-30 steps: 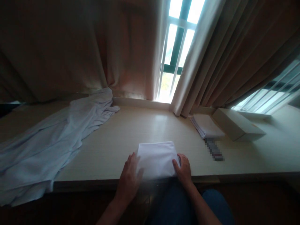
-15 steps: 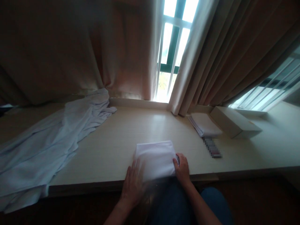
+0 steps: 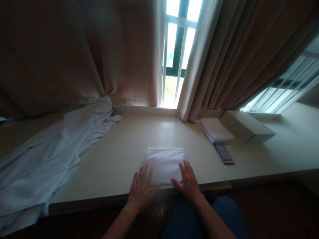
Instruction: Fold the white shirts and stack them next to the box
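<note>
A folded white cloth [image 3: 164, 164] lies flat as a neat rectangle near the front edge of the pale wooden surface [image 3: 109, 156]. My left hand [image 3: 141, 189] rests at its left front corner, fingers spread and slightly smeared by motion. On the right side of the cloth, my right hand [image 3: 188, 179] lies with fingers stretched out and the thumb apart, touching its top. Neither hand is wrapped round anything. A large crumpled white cloth [image 3: 62, 142] spreads over the left part of the surface and hangs over its front edge.
Another folded white cloth [image 3: 216, 130] sits at the back right, with a blurred-out flat dark object [image 3: 224, 153] in front of it. Beside them stands a pale box-like block [image 3: 248, 126]. Curtains [image 3: 132, 56] hang along the back around a bright window [image 3: 171, 59].
The folded cloth now lies flat and squarer to the edge. My right hand has shifted from gripping its right side to lying open on top. My left hand stays near the left corner.
</note>
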The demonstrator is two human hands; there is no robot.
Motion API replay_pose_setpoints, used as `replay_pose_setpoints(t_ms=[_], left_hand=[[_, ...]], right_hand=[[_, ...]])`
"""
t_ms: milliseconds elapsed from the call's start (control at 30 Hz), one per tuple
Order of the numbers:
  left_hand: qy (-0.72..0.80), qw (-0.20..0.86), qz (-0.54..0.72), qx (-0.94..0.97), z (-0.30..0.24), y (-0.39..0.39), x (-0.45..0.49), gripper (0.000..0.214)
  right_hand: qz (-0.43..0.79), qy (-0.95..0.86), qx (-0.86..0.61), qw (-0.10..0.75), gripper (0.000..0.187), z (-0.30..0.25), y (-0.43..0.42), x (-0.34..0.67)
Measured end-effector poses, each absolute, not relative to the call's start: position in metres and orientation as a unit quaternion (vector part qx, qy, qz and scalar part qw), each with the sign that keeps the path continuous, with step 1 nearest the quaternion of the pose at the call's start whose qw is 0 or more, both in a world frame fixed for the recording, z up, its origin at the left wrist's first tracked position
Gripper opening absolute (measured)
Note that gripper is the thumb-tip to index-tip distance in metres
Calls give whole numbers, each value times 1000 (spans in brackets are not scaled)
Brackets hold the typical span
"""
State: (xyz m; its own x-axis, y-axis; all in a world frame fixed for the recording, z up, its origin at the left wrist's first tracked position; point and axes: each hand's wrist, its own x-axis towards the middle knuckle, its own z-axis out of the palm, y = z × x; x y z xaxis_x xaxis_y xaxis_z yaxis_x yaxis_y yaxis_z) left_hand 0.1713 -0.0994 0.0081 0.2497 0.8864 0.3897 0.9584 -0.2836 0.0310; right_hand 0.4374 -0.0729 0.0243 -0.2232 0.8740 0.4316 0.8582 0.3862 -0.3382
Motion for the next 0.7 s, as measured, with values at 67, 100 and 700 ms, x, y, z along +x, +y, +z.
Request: replay_pose_setpoints(t_ms=[67, 100, 700], left_hand=[[-594, 107, -166, -780, 11, -100, 173, 75], [-598, 105, -164, -777, 15, -99, 174, 72], [-689, -34, -125, -713, 28, 3, 191, 77]], right_hand=[[18, -781, -560, 278, 75, 24, -72, 438], [21, -780, -562, 275, 73, 23, -71, 438], [38, -784, -565, 253, 70, 25, -68, 442]])
